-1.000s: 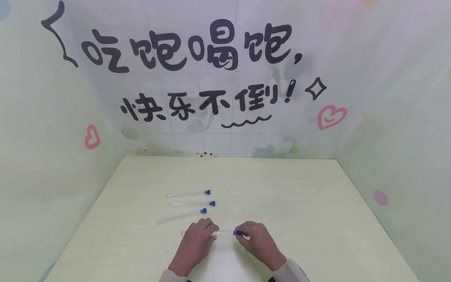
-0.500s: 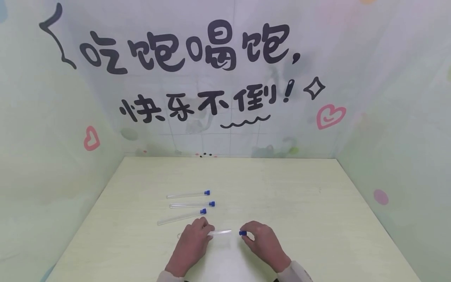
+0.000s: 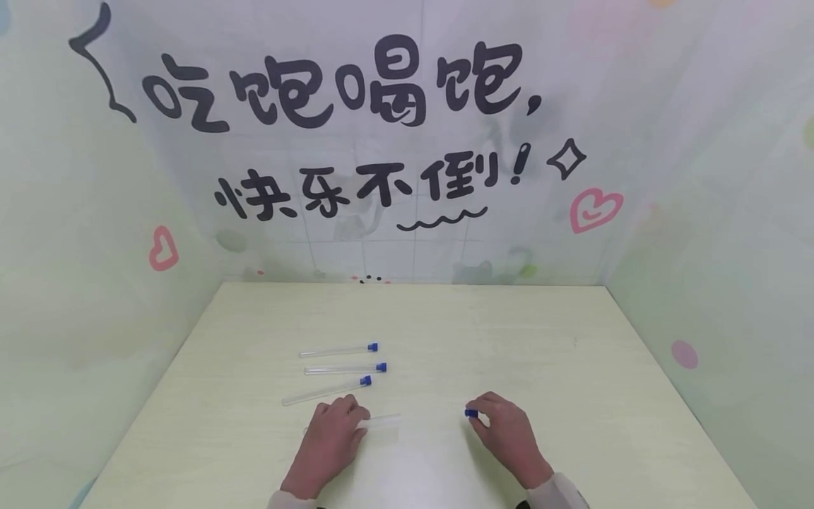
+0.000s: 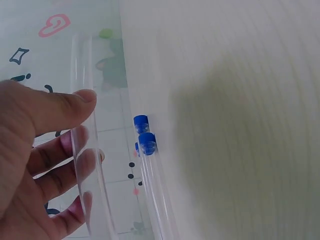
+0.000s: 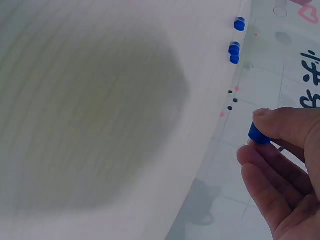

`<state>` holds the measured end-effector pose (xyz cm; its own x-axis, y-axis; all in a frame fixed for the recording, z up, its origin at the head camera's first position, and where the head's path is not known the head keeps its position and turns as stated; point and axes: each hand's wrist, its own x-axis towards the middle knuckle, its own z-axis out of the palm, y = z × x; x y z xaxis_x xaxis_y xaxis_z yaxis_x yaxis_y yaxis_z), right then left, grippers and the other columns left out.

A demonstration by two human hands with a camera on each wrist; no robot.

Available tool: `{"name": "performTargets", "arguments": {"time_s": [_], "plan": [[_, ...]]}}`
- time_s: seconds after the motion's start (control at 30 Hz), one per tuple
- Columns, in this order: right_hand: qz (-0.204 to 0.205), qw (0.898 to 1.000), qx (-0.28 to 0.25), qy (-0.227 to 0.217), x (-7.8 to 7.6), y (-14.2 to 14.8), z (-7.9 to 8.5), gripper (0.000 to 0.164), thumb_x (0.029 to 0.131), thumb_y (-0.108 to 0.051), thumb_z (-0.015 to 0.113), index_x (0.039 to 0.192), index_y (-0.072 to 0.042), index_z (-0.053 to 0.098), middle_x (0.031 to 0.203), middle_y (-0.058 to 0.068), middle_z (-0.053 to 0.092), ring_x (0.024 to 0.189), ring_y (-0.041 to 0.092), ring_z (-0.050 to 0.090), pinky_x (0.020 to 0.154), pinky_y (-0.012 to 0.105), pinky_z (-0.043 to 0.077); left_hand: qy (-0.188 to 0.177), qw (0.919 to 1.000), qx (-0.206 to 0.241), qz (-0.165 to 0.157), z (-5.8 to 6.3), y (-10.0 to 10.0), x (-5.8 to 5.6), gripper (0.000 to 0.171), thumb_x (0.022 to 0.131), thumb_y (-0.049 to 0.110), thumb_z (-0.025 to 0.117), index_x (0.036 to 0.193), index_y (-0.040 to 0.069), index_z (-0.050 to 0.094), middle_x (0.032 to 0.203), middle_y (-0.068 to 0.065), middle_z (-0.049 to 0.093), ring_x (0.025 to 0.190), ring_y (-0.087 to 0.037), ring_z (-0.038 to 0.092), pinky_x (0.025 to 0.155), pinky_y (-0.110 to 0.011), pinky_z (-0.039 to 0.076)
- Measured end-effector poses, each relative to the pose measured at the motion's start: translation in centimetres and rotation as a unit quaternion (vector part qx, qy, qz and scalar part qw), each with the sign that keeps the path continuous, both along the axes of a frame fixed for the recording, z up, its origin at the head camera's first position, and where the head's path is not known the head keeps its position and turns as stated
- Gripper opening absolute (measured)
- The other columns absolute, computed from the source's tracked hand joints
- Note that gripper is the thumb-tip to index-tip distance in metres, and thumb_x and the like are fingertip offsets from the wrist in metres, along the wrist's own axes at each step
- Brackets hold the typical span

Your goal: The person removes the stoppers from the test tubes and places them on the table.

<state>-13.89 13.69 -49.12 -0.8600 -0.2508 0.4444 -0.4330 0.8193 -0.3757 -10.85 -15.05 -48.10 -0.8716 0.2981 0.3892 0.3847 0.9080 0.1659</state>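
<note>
My left hand (image 3: 332,438) pinches a clear test tube (image 3: 384,420) between thumb and fingers; the tube's right end bears no cap. In the left wrist view the tube (image 4: 82,70) runs lengthwise across the fingers, with the thumb pressed on it. Off to the right, my right hand (image 3: 509,435) pinches a small blue cap (image 3: 471,413). The right wrist view shows that cap (image 5: 258,134) between thumb and index finger, the other fingers loosely bent. A wide gap separates cap and tube.
Beyond my left hand, three clear test tubes with blue caps lie on the pale table (image 3: 540,339): a far one (image 3: 337,351), a middle one (image 3: 343,370) and a near, slanted one (image 3: 321,394). A printed curtain (image 3: 407,141) encloses the table's back and sides.
The blue cap has come off the tube's end. My right hand has carried it to the right, while my left hand has shifted left with the tube.
</note>
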Motion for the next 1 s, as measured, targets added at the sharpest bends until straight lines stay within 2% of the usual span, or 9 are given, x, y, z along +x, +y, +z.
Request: {"name": "performTargets", "arguments": {"time_s": [0.23, 0.57, 0.8, 1.0], "plan": [[-0.036, 0.997, 0.046, -0.046, 0.4, 2.0, 0.3, 0.017, 0.069, -0.005, 0.081, 0.08, -0.013, 0.073, 0.08, -0.002, 0.071, 0.07, 0.012, 0.067, 0.058, 0.02, 0.051, -0.027, 0.9993, -0.023, 0.004, -0.5, -0.7, 0.1, 0.017, 0.073, 0.017, 0.079, 0.086, 0.019, 0.069, 0.078, 0.012, 0.052, 0.073, -0.005, 0.049, 0.069, -0.027, 0.039], [-0.074, 0.986, 0.087, -0.12, 1.0, 5.1, -0.6, 0.012, 0.071, -0.009, 0.078, 0.078, -0.017, 0.072, 0.079, -0.002, 0.07, 0.07, 0.017, 0.068, 0.052, 0.028, 0.05, -0.105, 0.994, -0.03, 0.005, -1.2, -1.3, 0.1, 0.012, 0.075, 0.015, 0.076, 0.084, 0.017, 0.069, 0.077, 0.01, 0.054, 0.072, -0.007, 0.052, 0.066, -0.027, 0.035], [-0.084, 0.98, 0.09, -0.157, 1.2, 5.9, -0.6, 0.013, 0.07, -0.005, 0.074, 0.078, -0.015, 0.072, 0.079, 0.0, 0.071, 0.071, 0.019, 0.068, 0.053, 0.03, 0.05, -0.103, 0.9938, -0.041, -0.004, -1.7, -1.6, 0.1, 0.011, 0.075, 0.015, 0.075, 0.082, 0.017, 0.068, 0.074, 0.011, 0.05, 0.067, -0.006, 0.048, 0.066, -0.028, 0.033], [-0.088, 0.978, 0.083, -0.168, 1.3, 5.9, -0.5, 0.014, 0.07, -0.003, 0.071, 0.078, -0.015, 0.073, 0.079, -0.001, 0.07, 0.069, 0.017, 0.066, 0.052, 0.029, 0.049, -0.108, 0.9932, -0.042, -0.01, -2.1, -1.6, 0.2, 0.014, 0.073, 0.016, 0.077, 0.083, 0.018, 0.067, 0.075, 0.011, 0.051, 0.068, -0.006, 0.048, 0.066, -0.029, 0.035]]}}
